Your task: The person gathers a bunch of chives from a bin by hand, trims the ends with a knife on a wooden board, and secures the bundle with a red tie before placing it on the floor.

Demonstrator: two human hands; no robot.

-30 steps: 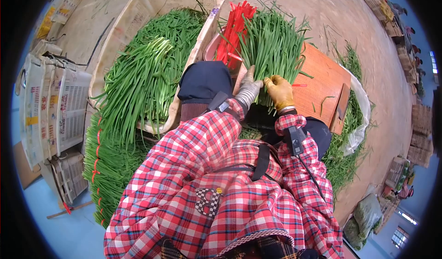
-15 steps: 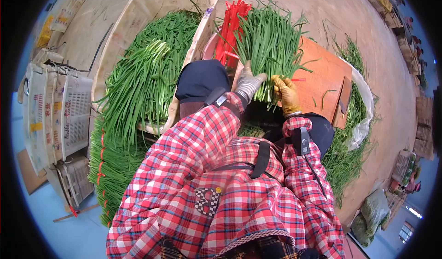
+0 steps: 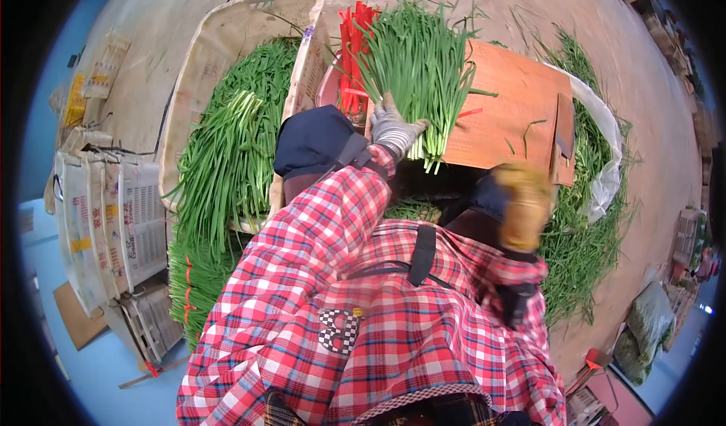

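A bunch of garlic chives (image 3: 423, 70) lies on an orange-brown board (image 3: 514, 116), its pale cut ends over the near edge. My left hand (image 3: 395, 129), in a grey striped glove, grips the lower left of the bunch, with the thumb across the stems. Away from the bunch, beyond the board's near right corner, is my right hand (image 3: 523, 208) in a yellow glove. Motion blurs its fingers, and I can make out nothing held in it. Red strips (image 3: 354, 55) stand in a pink container (image 3: 330, 85) just left of the bunch.
To the left, a cream plastic crate (image 3: 185, 101) holds loose chives (image 3: 234, 138). Tied chives (image 3: 198, 286) are stacked below it. White crates (image 3: 113, 222) stand further left. On the right, loose greens (image 3: 582, 252) lie around a white plastic bag (image 3: 605, 176).
My right hand has left the stems and swung right and toward my body. My left hand stays on the bunch. The whole view has shifted slightly.
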